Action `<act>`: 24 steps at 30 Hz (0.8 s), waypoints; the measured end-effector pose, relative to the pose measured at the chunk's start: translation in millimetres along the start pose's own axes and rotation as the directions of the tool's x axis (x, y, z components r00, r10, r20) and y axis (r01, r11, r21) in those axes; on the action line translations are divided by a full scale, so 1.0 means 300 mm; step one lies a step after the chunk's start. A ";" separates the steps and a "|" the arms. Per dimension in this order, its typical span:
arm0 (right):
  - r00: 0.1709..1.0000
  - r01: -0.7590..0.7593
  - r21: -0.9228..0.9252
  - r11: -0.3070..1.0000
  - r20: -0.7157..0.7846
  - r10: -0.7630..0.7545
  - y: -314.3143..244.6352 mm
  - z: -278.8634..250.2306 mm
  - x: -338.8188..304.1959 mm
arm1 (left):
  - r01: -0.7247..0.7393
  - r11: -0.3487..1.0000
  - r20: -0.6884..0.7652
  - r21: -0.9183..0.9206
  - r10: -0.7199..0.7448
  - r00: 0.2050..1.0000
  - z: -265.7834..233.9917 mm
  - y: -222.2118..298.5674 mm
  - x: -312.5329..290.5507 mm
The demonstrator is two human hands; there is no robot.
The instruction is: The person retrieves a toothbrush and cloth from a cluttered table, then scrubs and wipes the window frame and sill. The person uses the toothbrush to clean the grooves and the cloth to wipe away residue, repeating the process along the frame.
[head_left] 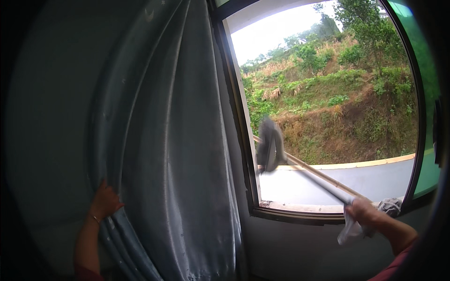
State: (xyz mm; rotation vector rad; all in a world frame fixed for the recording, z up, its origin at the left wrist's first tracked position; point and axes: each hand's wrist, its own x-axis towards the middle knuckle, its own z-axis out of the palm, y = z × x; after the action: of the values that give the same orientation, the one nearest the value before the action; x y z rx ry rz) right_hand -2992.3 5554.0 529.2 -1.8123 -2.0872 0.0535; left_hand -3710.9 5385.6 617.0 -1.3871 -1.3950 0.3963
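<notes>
A long blue-grey curtain (187,140) hangs in folds left of the window. My left hand (107,202) is closed on its left edge, low down. My right hand (363,213) is wrapped round the dark handle (321,183) of a long-handled tool at the window's lower right. The tool's grey, rounded head (270,145) is raised in the window opening, to the right of the curtain; it is blurred, and I cannot tell whether it is a mop or a brush. A whitish cloth (349,230) hangs at my right hand; whether my fingers hold it is unclear.
The dark-framed window (238,117) stands open, with a green-tinted pane (424,93) at right. A crumpled grey cloth (390,206) lies on the sill. Beyond it are a thin tan pole (328,178), a low white wall (300,189) and a planted hillside (323,117).
</notes>
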 end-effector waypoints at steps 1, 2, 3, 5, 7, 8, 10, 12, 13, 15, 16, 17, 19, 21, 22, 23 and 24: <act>0.989 0.038 0.012 0.999 -0.147 -0.035 -0.022 -0.038 0.031 | 0.010 1.000 -0.020 -0.025 -0.010 1.000 -0.007 -0.027 -0.029; 0.911 0.237 0.050 0.970 -0.358 -0.204 -0.042 -0.079 0.090 | 0.010 1.000 -0.033 -0.016 -0.010 0.999 -0.018 -0.052 -0.049; 0.838 0.319 0.033 0.947 -0.476 -0.266 -0.094 -0.138 0.166 | 0.015 1.000 -0.030 -0.006 -0.016 0.999 -0.034 -0.082 -0.096; 0.711 0.369 -0.027 0.929 -0.636 -0.301 -0.252 -0.323 0.380 | 0.023 1.000 -0.042 -0.014 -0.024 0.999 -0.030 -0.096 -0.147; 0.585 0.383 -0.081 0.920 -0.750 -0.309 -0.453 -0.518 0.608 | 0.034 0.999 -0.041 -0.013 -0.034 0.999 -0.054 -0.100 -0.174; 0.534 0.372 -0.106 0.922 -0.788 -0.306 -0.556 -0.617 0.716 | 0.035 0.999 -0.057 -0.020 -0.036 0.998 -0.057 -0.099 -0.177; 0.540 0.280 -0.102 0.954 -0.805 -0.245 -0.683 -0.824 0.819 | 0.008 0.998 -0.151 -0.062 -0.017 0.988 -0.016 -0.049 -0.073; 0.536 0.215 -0.265 0.940 -0.772 -0.341 -0.750 -0.925 0.933 | -0.016 1.000 -0.155 -0.023 0.012 0.988 -0.018 0.006 0.026; 0.551 0.111 -0.448 0.887 -0.715 -0.431 -0.723 -0.957 1.005 | -0.038 0.999 -0.170 -0.004 0.036 0.985 -0.012 0.031 0.094; 0.641 0.188 -0.320 0.929 -0.676 -0.363 -0.819 -0.788 0.956 | -0.024 0.998 -0.150 -0.060 0.014 0.989 -0.014 0.012 0.036; 0.638 0.313 -0.249 0.916 -0.660 -0.397 -0.746 -0.687 0.914 | -0.019 0.995 -0.160 -0.098 0.003 0.987 -0.014 0.016 0.019; 0.634 0.436 -0.171 0.884 -0.638 -0.436 -0.688 -0.575 0.877 | -0.017 0.994 -0.170 -0.112 -0.002 0.985 -0.015 0.012 -0.003; 0.364 0.643 -0.305 0.702 -0.685 -0.631 -0.527 -0.219 0.660 | 0.008 0.995 -0.156 -0.097 -0.023 0.988 -0.064 -0.049 -0.108; 0.602 0.593 -0.199 0.780 -0.534 -0.593 -0.329 -0.105 0.413 | 0.016 0.995 -0.159 -0.095 -0.031 0.987 -0.067 -0.041 -0.074; 0.868 0.409 -0.099 0.907 -0.263 -0.421 -0.254 -0.106 0.308 | 0.012 0.994 -0.166 -0.106 -0.030 0.986 -0.054 -0.022 -0.040; 0.927 0.338 -0.036 0.940 -0.157 -0.339 -0.159 -0.090 0.246 | 0.006 0.992 -0.162 -0.125 -0.027 0.986 -0.038 -0.003 0.001; 0.970 0.223 -0.015 0.975 -0.093 -0.223 -0.129 -0.096 0.212 | 0.004 0.992 -0.144 -0.128 -0.022 0.989 -0.037 -0.003 0.025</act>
State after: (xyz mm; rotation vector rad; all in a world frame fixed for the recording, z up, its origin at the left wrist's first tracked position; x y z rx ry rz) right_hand -3026.5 5602.5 582.6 -1.5398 -2.2097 -0.0948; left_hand -3700.3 5387.2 625.1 -1.4793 -1.3271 0.1958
